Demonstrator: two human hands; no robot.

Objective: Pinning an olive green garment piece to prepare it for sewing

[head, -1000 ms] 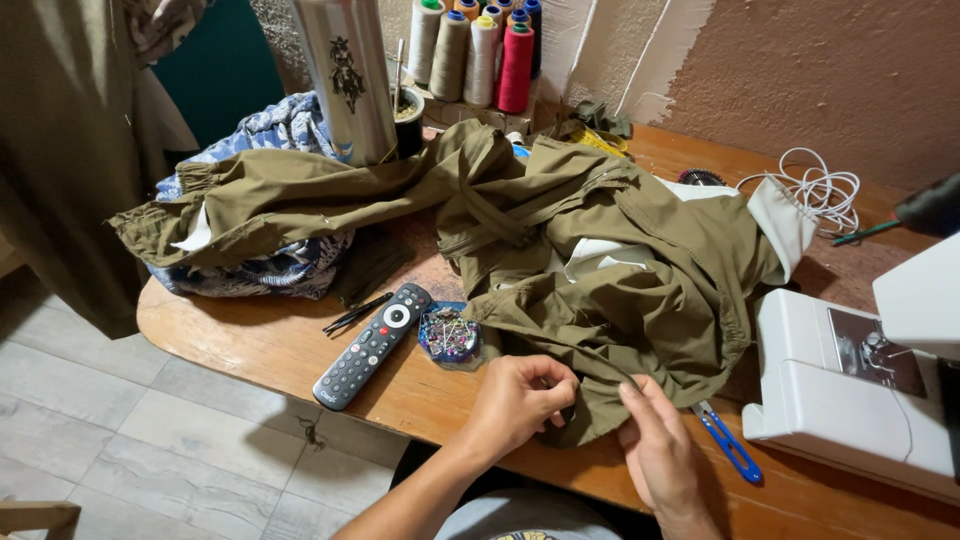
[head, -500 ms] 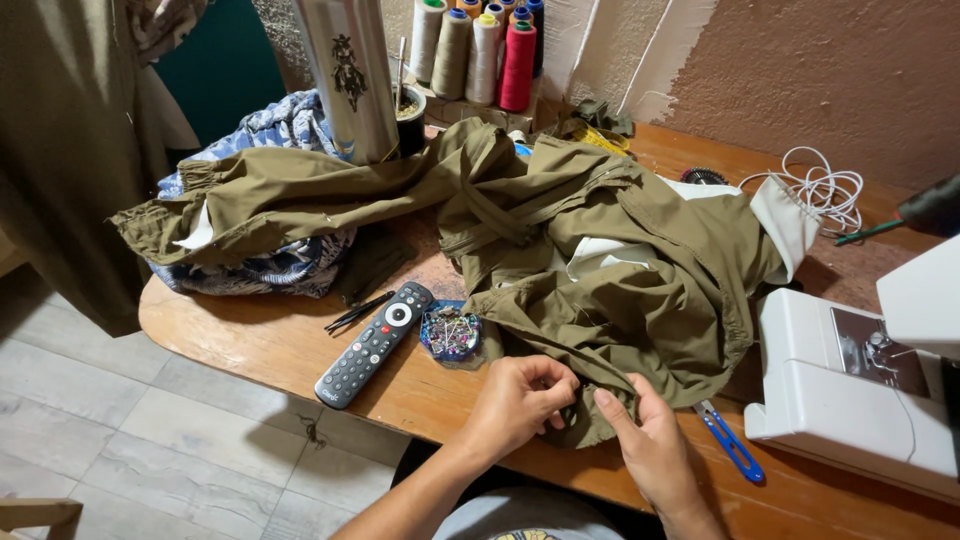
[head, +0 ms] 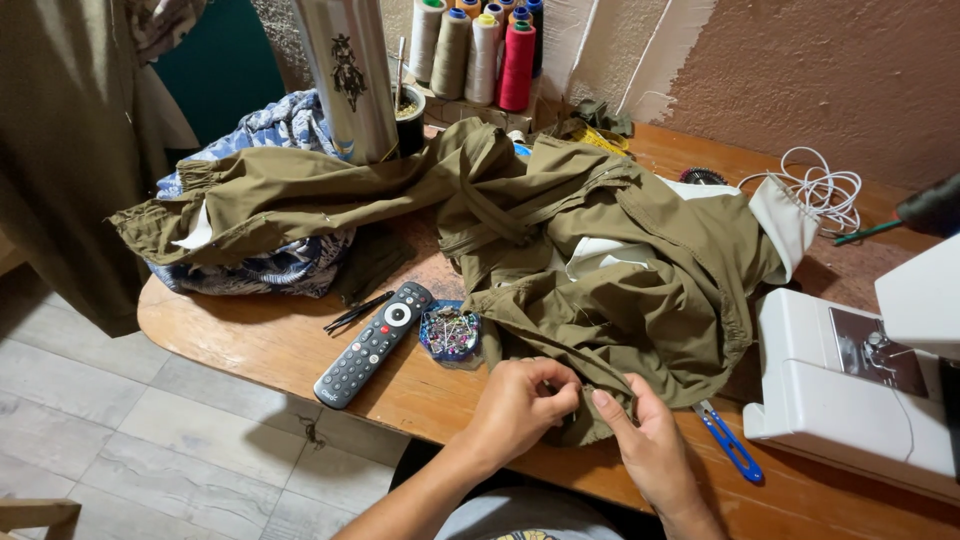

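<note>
at the table's near edge, both hands pinch olive cloth
left hand [head: 518,405] and right hand [head: 648,442] grip the olive garment [head: 600,270] hem; round pin dish [head: 451,333] full of coloured pins sits beside.

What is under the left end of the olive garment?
Under the olive garment, a blue patterned cloth shows below and above its left end, lying on the wooden table. How far the cloth runs underneath is covered.
</note>
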